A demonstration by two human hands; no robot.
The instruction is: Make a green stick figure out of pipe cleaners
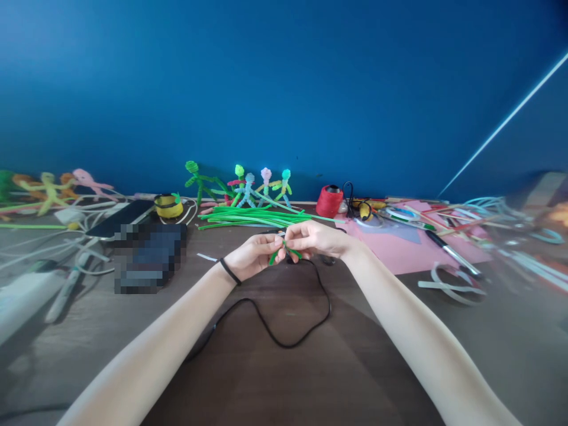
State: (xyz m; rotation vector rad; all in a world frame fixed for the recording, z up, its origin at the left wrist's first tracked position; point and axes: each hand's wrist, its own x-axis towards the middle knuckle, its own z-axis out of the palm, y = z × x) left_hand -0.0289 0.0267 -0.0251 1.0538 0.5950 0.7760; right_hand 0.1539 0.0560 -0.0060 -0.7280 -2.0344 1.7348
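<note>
Held up over the table, a small bent green pipe cleaner [295, 254] sits between my two hands, its short ends splayed to both sides. My left hand [255, 255], with a black band at the wrist, pinches it from the left. From the right, my right hand [317, 238] has thumb and fingers closed on the same piece. My fingertips cover its middle. Just behind the hands lies a bundle of long green pipe cleaners [248, 217].
Small twisted figures [248, 189] stand along the blue wall. Phones [153, 257] and cables lie left. A black cord [288, 345] loops below my hands. At right are a red thread spool [329, 201], pink paper [377, 248], a black marker [452, 254] and strips.
</note>
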